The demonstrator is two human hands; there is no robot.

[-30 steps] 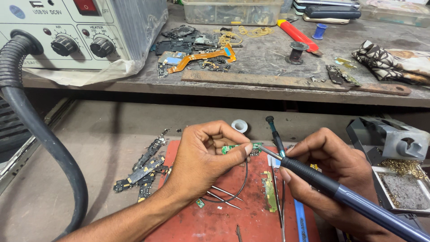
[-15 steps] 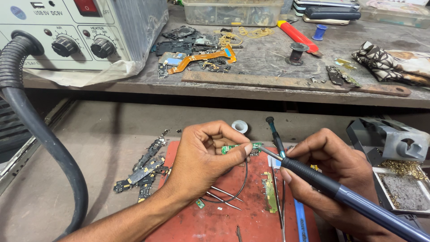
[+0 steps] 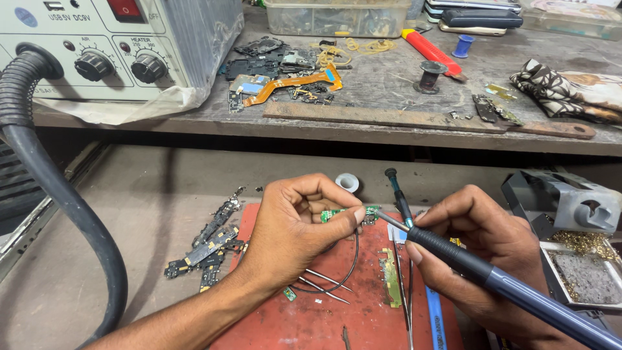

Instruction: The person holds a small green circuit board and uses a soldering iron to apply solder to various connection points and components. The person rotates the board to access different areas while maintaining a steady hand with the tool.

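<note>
Green circuit board [image 3: 343,213], small and flat, is pinched between thumb and fingertips of the left hand [image 3: 295,227] above the red mat [image 3: 311,317]. A slim blue-grey soldering iron [image 3: 492,279] is gripped by the right hand [image 3: 479,249], its metal tip touching the board's right edge. Bare grey worktop [image 3: 129,214] lies open at left.

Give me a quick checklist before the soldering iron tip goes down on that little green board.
1. Small green circuit board pinned by left hand fingertips: ok.
2. Soldering iron in a firm right hand grip: ok.
3. Iron tip at the board's right edge, actual contact: cannot tell.
4. Left thumb stands very close to the tip: not ok.
5. Tweezers and black wire loop lie on the red mat under the left hand, crowding the work: not ok.
6. Tip heat: cannot tell.
</note>
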